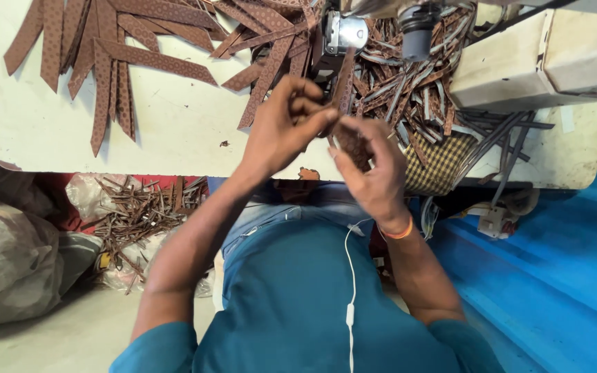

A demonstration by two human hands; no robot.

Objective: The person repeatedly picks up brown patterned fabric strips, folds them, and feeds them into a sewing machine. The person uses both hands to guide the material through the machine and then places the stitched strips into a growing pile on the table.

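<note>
Head view shows a brown patterned strip (349, 141) held above the desk (174, 124) edge, just before the sewing machine (519, 55). Right hand (371, 166) curls its fingers shut around the strip's lower part; left hand (286, 124) pinches its upper end. More brown strips (105, 62) lie scattered on the desk.

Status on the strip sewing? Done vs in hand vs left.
Looks done: a tangled heap of strips lies by the sewing machine. In hand: left hand and right hand pinch one brown strip together just below the needle area. Probably left: flat patterned strips fanned on the table. Which pile is finished is a guess. Offcuts lie on the floor.
</note>
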